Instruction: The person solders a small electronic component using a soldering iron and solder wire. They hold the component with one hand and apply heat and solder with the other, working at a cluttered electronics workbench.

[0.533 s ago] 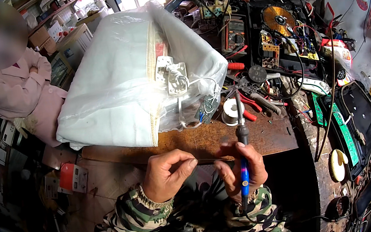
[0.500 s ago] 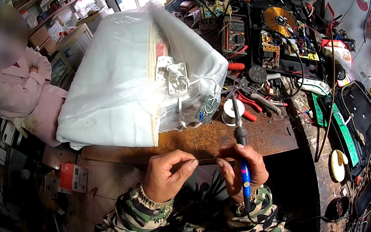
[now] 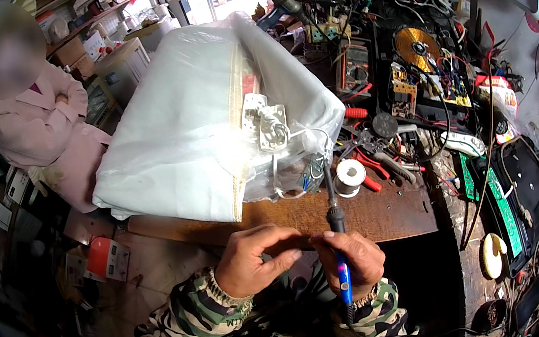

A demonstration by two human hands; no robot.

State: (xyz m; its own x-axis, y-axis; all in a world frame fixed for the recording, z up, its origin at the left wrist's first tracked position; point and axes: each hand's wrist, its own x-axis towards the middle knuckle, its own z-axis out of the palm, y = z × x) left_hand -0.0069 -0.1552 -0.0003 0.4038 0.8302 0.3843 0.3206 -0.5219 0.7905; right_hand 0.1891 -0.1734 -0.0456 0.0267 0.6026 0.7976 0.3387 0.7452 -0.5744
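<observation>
My right hand (image 3: 360, 259) is closed round a blue-handled soldering iron (image 3: 341, 255). The iron stands nearly upright, its metal shaft pointing away from me toward the bench. Curled fingers bring my left hand (image 3: 256, 262) close beside the right, and the fingertips of both hands almost meet. Whatever small thing the left fingers may pinch is too small to make out. Just beyond the iron's shaft, a white spool of solder wire (image 3: 351, 176) rests on the wooden bench (image 3: 284, 216). A white corded electric controller (image 3: 272, 128) lies on a plastic-wrapped pale blanket (image 3: 166, 128).
Red-handled pliers (image 3: 371, 166) and other tools lie right of the spool. Behind them sit a multimeter (image 3: 353, 64) and an opened appliance with a copper coil (image 3: 415, 45). Green circuit boards (image 3: 503, 203) lie far right. A person with folded arms (image 3: 43, 125) stands at left.
My hands have come closer together, the right one moving left with the soldering iron. The bench and its things sit slightly lower and further right in view.
</observation>
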